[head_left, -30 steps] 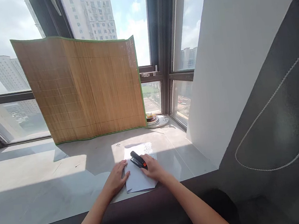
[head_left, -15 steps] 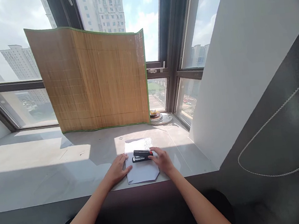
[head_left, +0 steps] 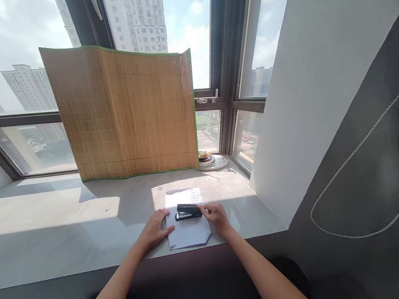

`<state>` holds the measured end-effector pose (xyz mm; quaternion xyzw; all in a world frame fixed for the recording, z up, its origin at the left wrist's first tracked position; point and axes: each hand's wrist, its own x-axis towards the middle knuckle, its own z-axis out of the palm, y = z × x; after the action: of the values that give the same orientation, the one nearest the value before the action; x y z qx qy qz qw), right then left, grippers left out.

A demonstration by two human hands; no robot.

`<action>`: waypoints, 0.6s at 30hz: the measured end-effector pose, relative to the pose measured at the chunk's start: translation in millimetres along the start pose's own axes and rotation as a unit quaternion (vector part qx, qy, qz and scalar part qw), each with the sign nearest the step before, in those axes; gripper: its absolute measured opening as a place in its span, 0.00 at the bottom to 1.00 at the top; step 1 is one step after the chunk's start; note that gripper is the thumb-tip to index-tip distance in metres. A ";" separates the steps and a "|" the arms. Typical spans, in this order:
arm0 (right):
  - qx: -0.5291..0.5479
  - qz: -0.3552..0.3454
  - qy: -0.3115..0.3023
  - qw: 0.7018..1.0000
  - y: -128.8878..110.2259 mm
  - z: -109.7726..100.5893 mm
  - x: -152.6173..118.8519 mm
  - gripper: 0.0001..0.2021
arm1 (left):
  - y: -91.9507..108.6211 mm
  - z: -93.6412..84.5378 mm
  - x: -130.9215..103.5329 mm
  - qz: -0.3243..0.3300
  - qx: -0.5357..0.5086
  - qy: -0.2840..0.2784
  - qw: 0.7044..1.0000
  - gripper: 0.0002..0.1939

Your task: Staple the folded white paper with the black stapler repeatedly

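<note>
A black stapler (head_left: 188,211) lies across a stack of white paper (head_left: 188,235), its top arm raised a little from its base at the left end. My right hand (head_left: 216,216) pinches the stapler's right end, and the fingertips partly hide a small red part there. My left hand (head_left: 155,229) rests at the paper's left edge, thumb spread from the fingers, the thumb tip on the sheet. Dark handwriting or print shows on the paper's far right corner. One near corner of the paper looks cut or folded off.
The paper lies on a pale windowsill (head_left: 67,251) near its front edge. A bamboo mat (head_left: 139,123) with green edging stands against the window. Stacked plates (head_left: 216,162) sit behind at the right. Small bits lie on the sill. A beaded cord (head_left: 360,235) hangs at the right.
My right thumb and fingers have drawn together on the stapler's right end. My left hand stays by the paper. The whole view has shifted slightly.
</note>
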<state>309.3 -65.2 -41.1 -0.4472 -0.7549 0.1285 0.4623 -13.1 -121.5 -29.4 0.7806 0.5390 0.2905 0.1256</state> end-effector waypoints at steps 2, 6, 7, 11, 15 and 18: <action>-0.014 -0.003 -0.002 1.000 -1.1 0.5 -0.5 0.26 | -1.3 -0.8 1.0 -0.007 -0.012 0.003 1.000 0.30; -0.038 -0.014 -0.011 0.999 -3.3 -0.6 0.4 0.27 | -7.6 1.1 -0.6 -0.022 -0.026 0.009 0.999 0.31; -0.040 -0.015 -0.012 0.999 -3.6 -0.8 0.7 0.27 | -9.3 2.5 -1.6 -0.021 -0.028 0.010 0.999 0.31; -0.055 -0.015 -0.004 0.998 -4.5 -0.6 1.0 0.26 | -10.4 6.7 0.5 -0.026 -0.060 0.020 0.998 0.29; -0.078 -0.021 0.000 0.997 -6.4 -1.5 -0.8 0.27 | 10.1 -16.6 8.6 -0.053 -0.119 0.076 0.989 0.29; -0.075 -0.018 -0.001 0.997 -7.2 -3.8 -2.4 0.28 | 47.3 -63.8 -25.8 -0.093 -0.147 0.148 0.974 0.27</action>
<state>308.8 -72.0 -36.1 -0.4669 -0.7707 0.0632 0.4289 -20.8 -170.9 37.5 0.6485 0.5728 0.4663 0.1841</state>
